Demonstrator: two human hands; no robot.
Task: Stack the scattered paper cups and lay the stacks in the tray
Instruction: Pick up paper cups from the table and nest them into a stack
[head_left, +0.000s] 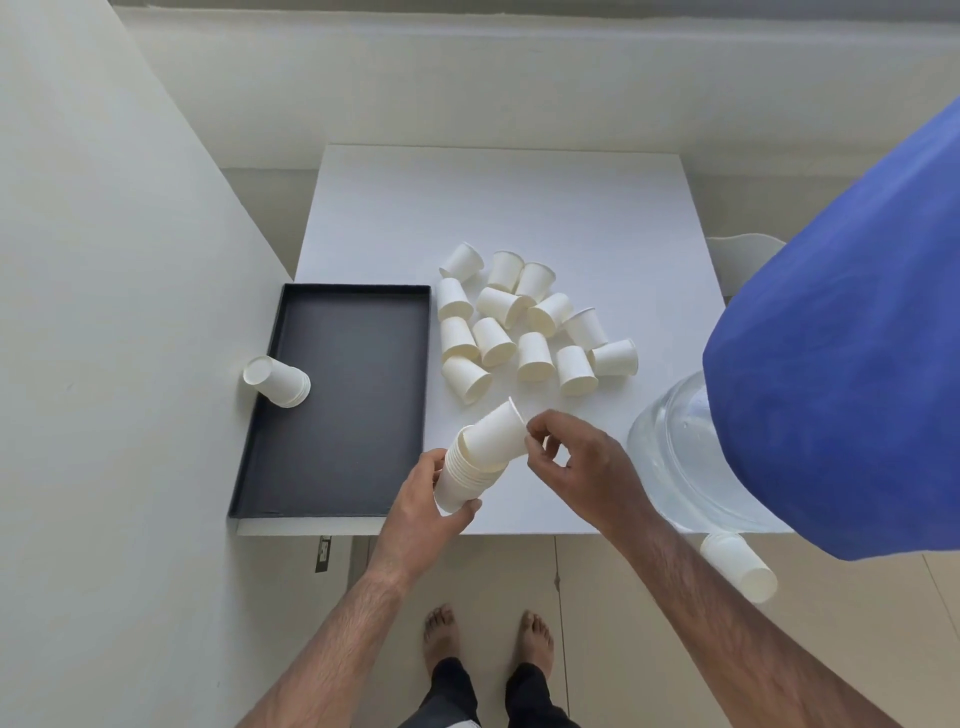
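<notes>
Nearest, below the white table's (571, 208) front edge, two bare feet (488, 644) stand on the tiled floor. Just over that edge the left hand (421, 499) grips a stack of nested paper cups (462, 478), fingers and thumb curled round its lower end. The right hand (576, 462) sits beside the stack's upper end, thumb and forefinger pinching the rim of the top cup (496, 431) — this cup is tilted and only partly seated in the stack.

Left of the held stack, touching the table's left edge, lies the black tray (337, 467). A short stack of cups (278, 381) lies on its side across the tray's left rim, its base poking out past the tray. Right of the held stack, at the table's right front corner, stands a clear water jug (670, 457) — a blue cloth (841, 364) covers most of it. Another stack of cups (740, 566) lies below the jug, overhanging the table edge.

Farther back, toward the table's middle, loose paper cups (524, 322) lie scattered in a cluster, mostly tipped on their sides and touching one another.
</notes>
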